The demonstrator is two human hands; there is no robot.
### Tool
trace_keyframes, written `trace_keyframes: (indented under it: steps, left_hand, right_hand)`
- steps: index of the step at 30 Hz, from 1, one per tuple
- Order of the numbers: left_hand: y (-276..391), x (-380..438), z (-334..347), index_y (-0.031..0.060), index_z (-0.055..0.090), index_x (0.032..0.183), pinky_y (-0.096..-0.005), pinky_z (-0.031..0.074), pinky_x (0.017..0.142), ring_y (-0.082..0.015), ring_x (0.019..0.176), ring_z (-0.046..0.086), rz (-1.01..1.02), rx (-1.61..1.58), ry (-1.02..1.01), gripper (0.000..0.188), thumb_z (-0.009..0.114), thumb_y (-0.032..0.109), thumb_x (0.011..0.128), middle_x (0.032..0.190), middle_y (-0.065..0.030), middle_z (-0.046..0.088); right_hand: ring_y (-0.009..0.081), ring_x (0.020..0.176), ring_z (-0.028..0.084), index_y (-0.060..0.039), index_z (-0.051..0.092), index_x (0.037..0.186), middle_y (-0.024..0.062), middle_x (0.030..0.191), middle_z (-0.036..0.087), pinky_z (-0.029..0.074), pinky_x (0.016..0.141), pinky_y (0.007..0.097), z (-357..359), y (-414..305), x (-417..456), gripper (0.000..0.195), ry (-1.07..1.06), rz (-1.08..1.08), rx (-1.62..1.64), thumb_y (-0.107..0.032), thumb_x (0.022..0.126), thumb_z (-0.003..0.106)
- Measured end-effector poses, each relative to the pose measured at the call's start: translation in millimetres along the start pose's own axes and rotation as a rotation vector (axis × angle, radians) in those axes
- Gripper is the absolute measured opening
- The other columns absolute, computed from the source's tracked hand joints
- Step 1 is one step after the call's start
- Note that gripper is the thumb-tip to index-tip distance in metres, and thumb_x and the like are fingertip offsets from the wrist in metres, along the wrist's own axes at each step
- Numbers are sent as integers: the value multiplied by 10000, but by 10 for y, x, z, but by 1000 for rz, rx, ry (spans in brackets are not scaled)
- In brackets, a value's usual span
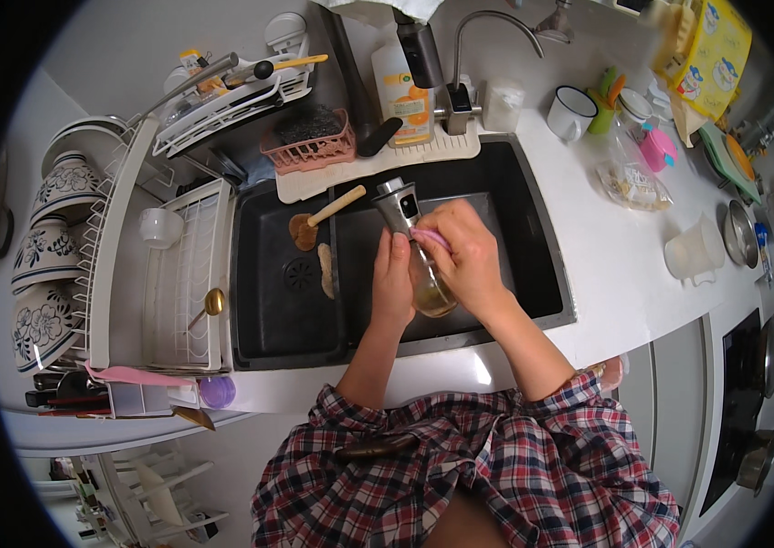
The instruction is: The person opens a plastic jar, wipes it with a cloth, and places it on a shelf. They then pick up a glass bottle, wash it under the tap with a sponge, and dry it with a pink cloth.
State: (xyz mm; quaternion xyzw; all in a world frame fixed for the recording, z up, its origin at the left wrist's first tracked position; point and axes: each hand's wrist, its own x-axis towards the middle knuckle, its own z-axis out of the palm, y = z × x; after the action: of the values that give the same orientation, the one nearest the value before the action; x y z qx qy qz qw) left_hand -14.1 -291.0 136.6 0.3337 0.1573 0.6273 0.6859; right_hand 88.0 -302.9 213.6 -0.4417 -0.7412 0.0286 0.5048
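Note:
Over the right basin of a black double sink (527,226), my left hand (392,277) holds a clear glass spray bottle (436,294) around its side. The bottle has a silver metal spray head (397,205) and tilts, its head pointing away from me. A little yellowish liquid seems to sit near its bottom. My right hand (465,253) presses a pink cloth or sponge (431,238) against the bottle just below the head; most of the pink piece is hidden by my fingers. A brush with a wooden handle (337,205) lies across the left basin's divider, near a loofah piece (326,270).
Left of the sink stands a white dish rack (102,274) with patterned bowls (48,315) and a white cup (161,227). Behind are a pink basket (311,147), a detergent bottle (404,96) and a faucet (459,103). On the right counter sit an enamel mug (572,113) and a plastic measuring jug (695,250).

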Motion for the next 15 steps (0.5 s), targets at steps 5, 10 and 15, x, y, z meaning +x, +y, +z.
trace_keyframes:
  steps: [5, 10, 15]
  left_hand:
    - [17, 10, 14, 58, 427, 1271, -262, 438, 886, -106, 1031, 527, 16, 89, 34, 358, 375, 309, 1022, 1121, -37, 542]
    - [-31, 8, -76, 58, 414, 1291, -253, 438, 856, -89, 985, 522, 39, 135, 100, 369, 382, 306, 1020, 1099, -25, 537]
    - [-70, -6, -121, 61, 414, 1279, -246, 438, 853, -97, 989, 526, 106, 213, 127, 377, 387, 330, 1017, 1111, -31, 529]
  right_hand:
    - [253, 718, 597, -17, 634, 844, 115, 782, 607, 471, 651, 311, 99, 46, 36, 76, 46, 328, 199, -66, 800, 674]
    - [228, 718, 607, -4, 622, 829, 123, 810, 631, 469, 649, 312, 238, 90, 48, 100, 26, 549, 271, -89, 811, 672]
    - [226, 671, 584, -7, 615, 831, 105, 761, 599, 459, 605, 303, 288, 8, 35, 64, 107, 368, 96, -51, 812, 657]
